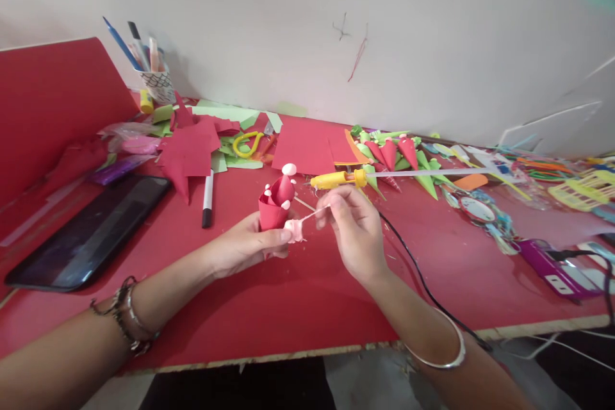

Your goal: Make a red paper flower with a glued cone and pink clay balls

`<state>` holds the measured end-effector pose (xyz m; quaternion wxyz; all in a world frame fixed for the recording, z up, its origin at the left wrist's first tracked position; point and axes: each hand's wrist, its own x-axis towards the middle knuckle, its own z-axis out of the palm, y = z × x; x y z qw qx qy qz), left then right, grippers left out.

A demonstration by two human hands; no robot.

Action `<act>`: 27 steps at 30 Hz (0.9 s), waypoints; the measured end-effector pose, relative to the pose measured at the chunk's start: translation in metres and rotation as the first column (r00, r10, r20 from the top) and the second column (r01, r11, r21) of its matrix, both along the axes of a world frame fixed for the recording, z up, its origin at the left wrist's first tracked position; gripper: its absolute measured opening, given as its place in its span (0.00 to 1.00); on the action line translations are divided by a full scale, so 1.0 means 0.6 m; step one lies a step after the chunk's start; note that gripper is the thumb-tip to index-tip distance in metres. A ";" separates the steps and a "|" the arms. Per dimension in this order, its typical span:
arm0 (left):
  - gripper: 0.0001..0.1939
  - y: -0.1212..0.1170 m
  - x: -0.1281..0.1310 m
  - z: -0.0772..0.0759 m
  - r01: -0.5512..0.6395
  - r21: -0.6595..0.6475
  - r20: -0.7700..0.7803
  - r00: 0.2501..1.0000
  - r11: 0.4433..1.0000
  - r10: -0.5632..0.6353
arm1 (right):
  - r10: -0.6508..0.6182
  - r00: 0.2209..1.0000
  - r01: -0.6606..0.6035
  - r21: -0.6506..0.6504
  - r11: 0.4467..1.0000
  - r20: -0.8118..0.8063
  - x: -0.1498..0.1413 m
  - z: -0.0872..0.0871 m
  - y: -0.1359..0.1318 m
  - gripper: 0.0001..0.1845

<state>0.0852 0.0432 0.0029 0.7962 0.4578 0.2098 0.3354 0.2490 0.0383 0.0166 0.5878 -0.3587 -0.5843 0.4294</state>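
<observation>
My left hand (247,245) is closed around a small red paper cup (273,213). A red piece with round white tips (289,170) pokes out of its top. Against my left thumb sits a soft pale pink lump (295,229) that looks like modelling clay. From this lump a thin pink strand (310,214) stretches to my right hand (353,224), whose thumb and fingers pinch its end. Just beyond my right fingers lies a yellow glue gun (339,179) with a long clear glue stick (423,172) in its back.
A phone (91,230) and a marker (207,198) lie at left. Paper scraps (192,147) and a pen cup (157,84) stand behind. Red and green paper cones (389,152) are at back right. A black cord (413,259) crosses the red table toward a purple power strip (552,269).
</observation>
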 end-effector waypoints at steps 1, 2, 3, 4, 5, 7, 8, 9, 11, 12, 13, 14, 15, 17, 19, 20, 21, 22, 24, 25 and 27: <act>0.09 -0.001 0.000 -0.001 -0.003 -0.027 0.004 1.000 1.000 0.003 | 0.002 1.000 -0.002 -0.009 1.000 -0.006 0.000 0.000 0.001 0.07; 0.09 -0.001 -0.001 -0.002 -0.004 -0.048 0.008 1.000 0.999 0.004 | 0.000 1.000 0.000 -0.020 1.000 -0.008 0.000 0.000 0.001 0.07; 0.09 -0.002 -0.001 -0.003 0.000 -0.063 0.016 1.000 0.998 0.001 | -0.003 1.000 0.002 -0.028 1.000 -0.008 0.000 -0.001 0.001 0.05; 0.09 -0.002 -0.002 -0.005 0.009 -0.070 0.031 0.999 0.997 -0.007 | -0.005 1.000 0.005 -0.033 0.999 -0.010 -0.001 -0.001 0.001 0.04; 0.09 -0.002 -0.003 -0.006 0.024 -0.072 0.050 0.999 0.997 -0.021 | -0.005 1.000 0.005 -0.038 0.999 -0.014 -0.001 -0.001 0.001 0.03; 0.11 -0.002 -0.004 -0.009 0.062 -0.068 0.091 0.994 0.996 -0.055 | 0.006 1.000 -0.006 -0.053 0.999 -0.014 -0.001 -0.002 0.001 0.01; 0.12 -0.001 -0.005 -0.011 0.078 -0.064 0.106 0.992 0.995 -0.071 | 0.013 1.000 -0.013 -0.063 0.998 -0.005 -0.001 -0.002 0.000 0.02; 0.13 -0.001 -0.006 -0.012 0.089 -0.060 0.115 0.990 0.994 -0.082 | 0.020 1.000 -0.019 -0.072 0.997 0.007 -0.001 -0.003 0.000 0.03; 0.14 0.000 -0.006 -0.013 0.099 -0.050 0.120 0.989 0.994 -0.092 | 0.035 0.999 -0.032 -0.076 0.997 0.032 -0.001 -0.002 -0.001 0.05; 0.14 0.000 -0.006 -0.013 0.094 -0.046 0.119 0.989 0.994 -0.088 | 0.043 0.998 -0.040 -0.070 0.997 0.041 -0.001 -0.001 -0.001 0.05; 0.13 0.000 -0.006 -0.013 0.087 -0.042 0.118 0.990 0.995 -0.081 | 0.052 0.998 -0.050 -0.062 0.997 0.045 -0.001 0.001 -0.001 0.06; 0.12 0.001 -0.006 -0.012 0.079 -0.038 0.117 0.990 0.996 -0.074 | 0.065 0.997 -0.062 -0.055 0.997 0.045 -0.001 0.002 -0.001 0.06; 0.11 0.001 -0.006 -0.012 0.073 -0.037 0.119 0.991 0.997 -0.068 | 0.076 0.996 -0.074 -0.050 0.996 0.040 -0.002 0.003 -0.002 0.05; 0.11 0.002 -0.006 -0.011 0.067 -0.039 0.123 0.990 0.997 -0.062 | 0.097 0.995 -0.095 -0.047 0.994 0.025 -0.002 0.005 -0.003 0.05; 0.11 0.002 -0.006 -0.011 0.068 -0.044 0.123 0.990 0.997 -0.062 | 0.103 0.995 -0.102 -0.050 0.994 0.019 -0.003 0.006 -0.003 0.03; 0.11 0.002 -0.007 -0.011 0.066 -0.045 0.122 0.991 0.997 -0.060 | 0.104 0.994 -0.103 -0.056 0.993 0.023 -0.003 0.006 -0.004 0.03; 0.11 0.002 -0.007 -0.011 0.064 -0.046 0.119 0.991 0.997 -0.058 | 0.104 0.994 -0.102 -0.063 0.993 0.028 -0.003 0.006 -0.004 0.02; 0.11 0.002 -0.007 -0.011 0.062 -0.047 0.115 0.992 0.997 -0.056 | 0.104 0.994 -0.101 -0.069 0.992 0.034 -0.003 0.005 -0.004 0.02; 0.12 0.002 -0.007 -0.010 0.057 -0.058 0.108 0.993 0.997 -0.051 | 0.096 0.994 -0.092 -0.066 0.994 0.057 -0.003 0.003 -0.003 0.04; 0.12 0.001 -0.007 -0.010 0.055 -0.065 0.104 0.993 0.996 -0.048 | 0.091 0.993 -0.087 -0.057 0.995 0.073 -0.002 0.002 -0.003 0.05; 0.14 0.001 -0.006 -0.010 0.053 -0.075 0.103 0.994 0.996 -0.045 | 0.074 0.992 -0.072 -0.029 0.997 0.098 -0.001 0.001 -0.001 0.07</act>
